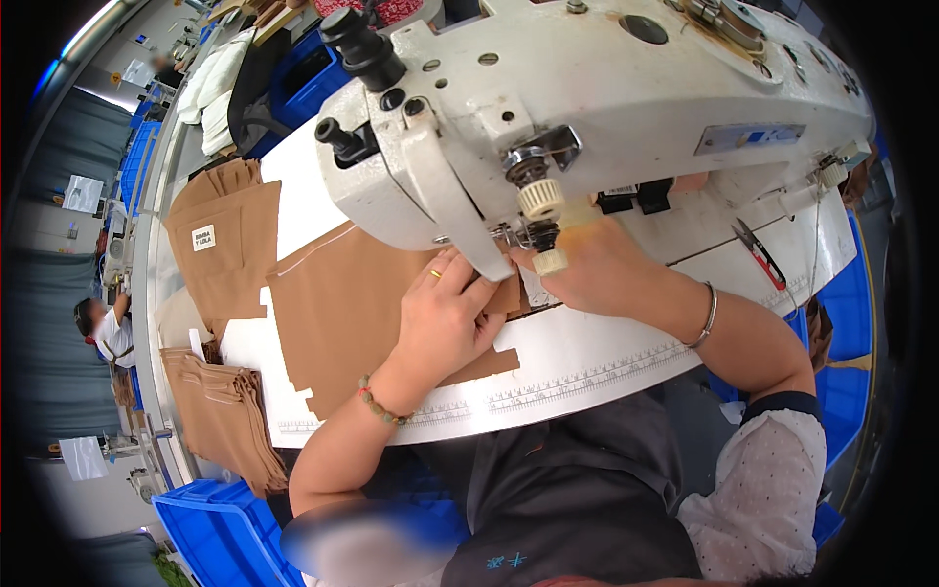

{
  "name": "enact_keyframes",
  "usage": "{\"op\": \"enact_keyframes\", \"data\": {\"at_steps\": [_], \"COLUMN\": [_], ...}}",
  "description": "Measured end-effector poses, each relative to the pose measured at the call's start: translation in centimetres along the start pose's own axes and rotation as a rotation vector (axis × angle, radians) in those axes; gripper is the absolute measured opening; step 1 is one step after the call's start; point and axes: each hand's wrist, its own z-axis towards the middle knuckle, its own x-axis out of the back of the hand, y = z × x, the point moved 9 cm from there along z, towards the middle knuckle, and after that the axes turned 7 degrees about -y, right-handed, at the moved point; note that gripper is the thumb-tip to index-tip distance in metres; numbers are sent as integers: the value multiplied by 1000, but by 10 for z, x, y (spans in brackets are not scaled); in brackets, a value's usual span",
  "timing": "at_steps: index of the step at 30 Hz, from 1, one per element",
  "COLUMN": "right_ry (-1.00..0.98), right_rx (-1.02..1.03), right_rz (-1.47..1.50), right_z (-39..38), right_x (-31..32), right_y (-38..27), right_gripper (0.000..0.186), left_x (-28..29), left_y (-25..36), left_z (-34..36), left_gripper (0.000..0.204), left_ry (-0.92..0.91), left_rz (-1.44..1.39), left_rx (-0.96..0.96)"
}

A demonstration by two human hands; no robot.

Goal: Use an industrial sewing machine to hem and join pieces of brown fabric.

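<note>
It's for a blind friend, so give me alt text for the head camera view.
A person's left hand rests on brown fabric at a white sewing machine, the right hand close beside it. Red-handled snips lie to the right, stacked brown pieces to the left.

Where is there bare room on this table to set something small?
Bare white tabletop shows between the brown fabric, right forearm and front ruler markings; another patch lies between that forearm and the red-handled snips. It's crowded beneath the sewing machine head, where left hand and right hand are at the fabric, and at left, with stacked brown pieces.
</note>
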Motion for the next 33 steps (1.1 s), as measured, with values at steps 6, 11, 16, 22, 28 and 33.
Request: {"op": "enact_keyframes", "data": {"at_steps": [6, 11, 16, 22, 28, 33], "right_ry": [-31, -29, -30, -198, -181, -84], "right_rx": [36, 90, 137, 229, 221, 148], "right_rz": [-17, 118, 152, 316, 277, 98], "right_z": [-2, -5, -7, -11, -7, 1], "right_x": [1, -6, 1, -10, -7, -6], "right_y": [1, -2, -4, -10, -11, -2], "right_gripper": [14, 24, 22, 13, 12, 7], "left_x": [11, 18, 18, 13, 14, 7], "left_y": [13, 24, 26, 22, 14, -10], "left_z": [3, -17, -14, -19, -13, -5], "left_gripper": [36, 24, 22, 32, 40, 40], "left_ry": [-18, 100, 101, 81, 24, 56], "left_rz": [148, 5, 18, -49, -58, -45], "left_rx": [-7, -92, -100, -124, -152, -177]}}
